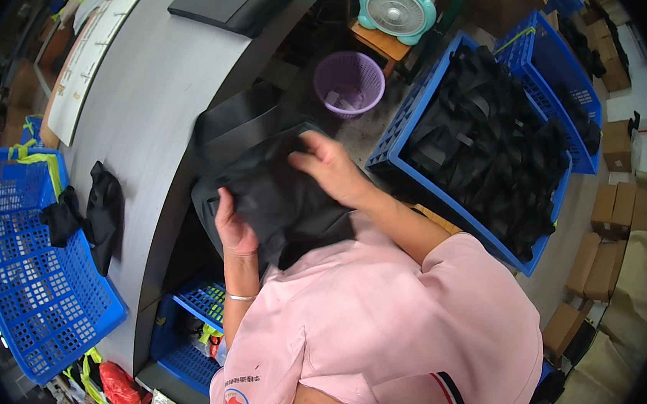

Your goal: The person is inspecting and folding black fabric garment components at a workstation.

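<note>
In front of my body is a soft black fabric piece (285,199), folded and creased, with a smooth, slightly shiny surface. My left hand (235,229) grips its near left side, thumb showing on top and the other fingers mostly hidden by the cloth. Over the far right part of the same piece, my right hand (332,170) has its fingers curled onto the fabric near the edge, slightly blurred. More black material (238,121) lies just beyond, at the table's edge; whether it is joined to the held piece is unclear.
A grey table (149,87) curves along the left, bearing a black flat case (232,0). Blue baskets stand left (40,277) and right (416,110), the right one heaped with black fabric pieces (490,140). Ahead are a purple basket (349,85) and a teal fan (396,10).
</note>
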A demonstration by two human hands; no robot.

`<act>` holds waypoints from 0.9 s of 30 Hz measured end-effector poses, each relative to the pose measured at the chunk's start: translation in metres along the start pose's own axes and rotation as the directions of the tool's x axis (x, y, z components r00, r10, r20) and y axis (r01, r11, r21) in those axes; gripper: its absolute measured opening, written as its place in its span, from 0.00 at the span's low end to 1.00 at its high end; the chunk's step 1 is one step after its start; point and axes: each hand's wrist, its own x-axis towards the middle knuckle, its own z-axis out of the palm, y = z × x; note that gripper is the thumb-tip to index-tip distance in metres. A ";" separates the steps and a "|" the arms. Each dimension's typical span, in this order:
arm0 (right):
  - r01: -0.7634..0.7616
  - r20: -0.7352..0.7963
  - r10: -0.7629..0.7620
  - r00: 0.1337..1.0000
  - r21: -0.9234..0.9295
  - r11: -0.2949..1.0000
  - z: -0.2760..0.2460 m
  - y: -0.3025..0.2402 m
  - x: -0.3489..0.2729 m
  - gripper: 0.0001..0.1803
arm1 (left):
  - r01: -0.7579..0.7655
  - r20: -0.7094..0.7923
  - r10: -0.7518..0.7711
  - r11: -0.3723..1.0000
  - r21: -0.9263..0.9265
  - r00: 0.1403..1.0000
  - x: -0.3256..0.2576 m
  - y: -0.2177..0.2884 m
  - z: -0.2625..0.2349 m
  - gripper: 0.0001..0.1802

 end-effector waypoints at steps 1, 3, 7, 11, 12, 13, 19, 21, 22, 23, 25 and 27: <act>0.116 -0.155 -0.121 0.980 -0.039 0.992 -0.012 0.001 -0.003 0.13 | 0.024 -0.132 0.018 0.952 0.306 0.991 0.004 -0.006 -0.001 0.28; 0.089 -0.398 -0.063 0.915 0.046 0.995 -0.062 0.033 -0.012 0.15 | 0.083 -0.097 -0.019 0.690 0.719 0.995 0.013 -0.019 0.021 0.33; 0.140 -0.656 -0.179 0.734 -0.112 0.984 -0.195 0.033 -0.061 0.11 | 0.019 0.036 -0.064 0.701 0.712 0.997 0.007 -0.031 0.040 0.36; -0.081 -0.893 -0.180 0.413 -0.233 0.969 -0.322 0.035 -0.160 0.29 | 0.078 -0.054 -0.056 0.709 0.701 0.997 0.004 -0.025 0.010 0.32; -0.089 -0.877 -0.155 0.456 -0.218 0.972 -0.342 0.036 -0.184 0.34 | 0.116 -0.129 -0.038 0.727 0.677 0.991 0.002 -0.024 0.002 0.30; -0.413 -0.905 -0.181 0.385 -0.344 0.843 -0.347 0.038 -0.194 0.38 | 0.134 -0.182 -0.015 0.732 0.668 0.983 -0.001 -0.023 -0.003 0.28; -0.510 -0.666 -0.213 0.715 -0.705 0.492 -0.339 0.131 -0.175 0.47 | 0.190 -0.262 0.011 0.660 0.727 0.965 -0.015 -0.019 -0.008 0.27; -0.591 -0.674 0.033 0.738 -0.621 0.515 -0.334 0.177 -0.165 0.44 | 0.165 -0.236 0.028 0.633 0.756 0.971 -0.011 -0.016 -0.002 0.27; -0.652 -0.688 0.105 0.718 -0.611 0.448 -0.352 0.198 -0.177 0.43 | 0.146 -0.202 0.020 0.626 0.766 0.979 -0.005 -0.017 0.002 0.27; -0.740 -0.721 0.216 0.659 -0.570 0.357 -0.365 0.212 -0.183 0.43 | 0.138 -0.187 0.015 0.620 0.772 0.982 -0.003 -0.013 0.009 0.26; -0.818 -0.723 0.384 0.574 -0.484 0.311 -0.374 0.221 -0.168 0.45 | -0.003 -0.164 0.207 0.630 0.777 0.965 -0.008 -0.001 0.007 0.21; -0.902 -0.696 0.578 0.426 -0.277 0.331 -0.360 0.210 -0.135 0.45 | -0.142 -0.147 0.476 0.518 0.843 0.867 -0.025 0.025 0.000 0.17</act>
